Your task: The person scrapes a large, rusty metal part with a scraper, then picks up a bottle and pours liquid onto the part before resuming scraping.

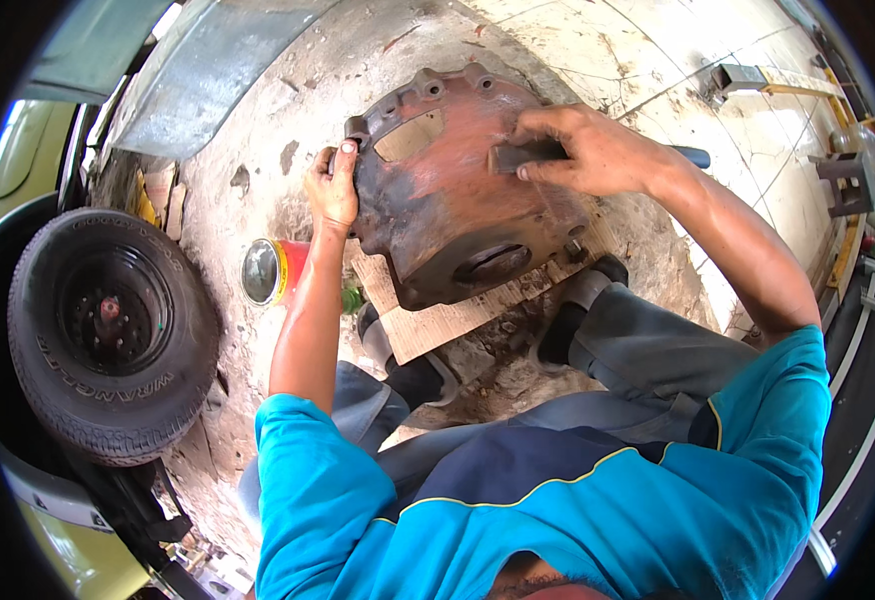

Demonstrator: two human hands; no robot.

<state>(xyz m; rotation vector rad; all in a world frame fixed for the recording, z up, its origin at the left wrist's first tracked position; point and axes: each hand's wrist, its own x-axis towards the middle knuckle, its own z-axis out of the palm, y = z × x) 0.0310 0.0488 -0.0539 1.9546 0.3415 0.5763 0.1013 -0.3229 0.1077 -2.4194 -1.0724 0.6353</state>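
A large, dirty cast-metal housing [452, 187], reddish and blackened, with bolt lugs and openings, rests on a piece of corrugated cardboard [437, 322] in front of my feet. My left hand [336, 187] grips the housing's left edge by a lug, thumb on top. In my right hand [572, 154] is a dark, flat-faced block or scraper-like tool [509, 157], pressed on the housing's upper right surface; its exact kind is unclear. The underside of the housing is hidden.
A red and yellow can [280, 271] lies by my left forearm, with a green object [350, 300] beside the cardboard. A vehicle wheel with a Goodyear Wrangler tyre [115, 337] is at left. A dark rod end [694, 157] shows beyond my right wrist. Metal stands [846, 184] are at right.
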